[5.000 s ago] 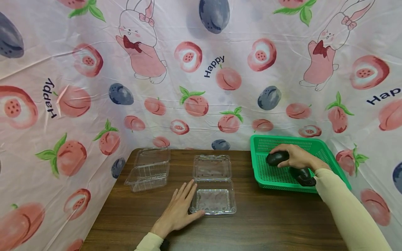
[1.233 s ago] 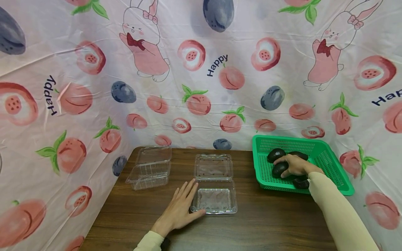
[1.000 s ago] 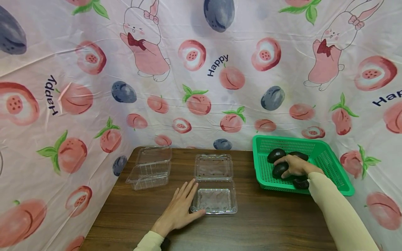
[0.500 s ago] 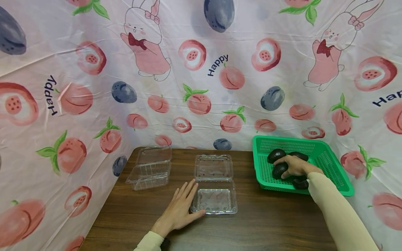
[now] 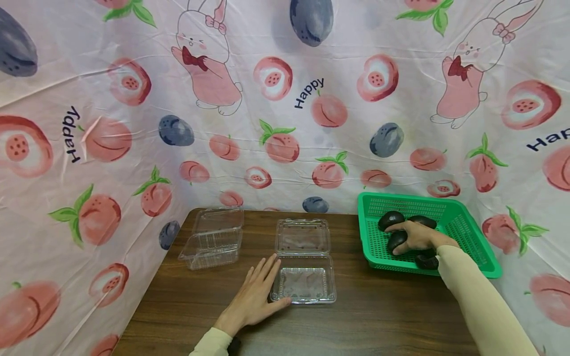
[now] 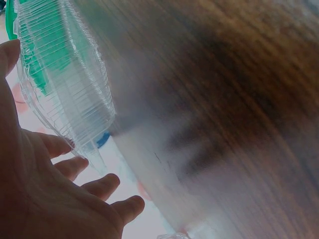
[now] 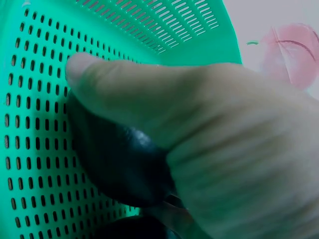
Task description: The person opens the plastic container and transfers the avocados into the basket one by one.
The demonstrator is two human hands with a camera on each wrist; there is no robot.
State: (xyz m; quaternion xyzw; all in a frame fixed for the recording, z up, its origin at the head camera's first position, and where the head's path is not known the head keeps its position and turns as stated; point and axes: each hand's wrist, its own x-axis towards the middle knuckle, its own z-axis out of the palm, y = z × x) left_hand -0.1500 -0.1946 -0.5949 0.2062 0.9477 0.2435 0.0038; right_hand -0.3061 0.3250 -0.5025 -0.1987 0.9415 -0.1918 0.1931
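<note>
My right hand [image 5: 415, 236] is inside the green plastic basket [image 5: 362, 237], its thumb and fingers curled round a dark avocado [image 5: 396, 241]. The right wrist view shows the thumb along this avocado [image 7: 119, 154]; the far fingers are hidden. A second avocado [image 5: 391, 220] lies just behind it, and a third [image 5: 423, 221] sits behind the hand, partly covered. My left hand [image 5: 254, 296] lies with fingers spread, its fingertips and thumb at the left and front edges of an open clear plastic clamshell box [image 5: 303, 284]. In the left wrist view the fingers are extended beside the box's ribbed wall [image 6: 75, 74].
Another open clear clamshell box [image 5: 213, 247] stands at the table's back left. The brown wood-grain table [image 5: 356, 321] ends at a fruit-printed cloth [image 5: 329, 148] behind and at both sides. A dark object [image 5: 426, 261] shows under the right wrist.
Five seconds ago my right hand gripped an avocado at the basket's back left; that one now lies released, and the hand holds another nearer the front. It has just shifted slightly left. My left hand stays put.
</note>
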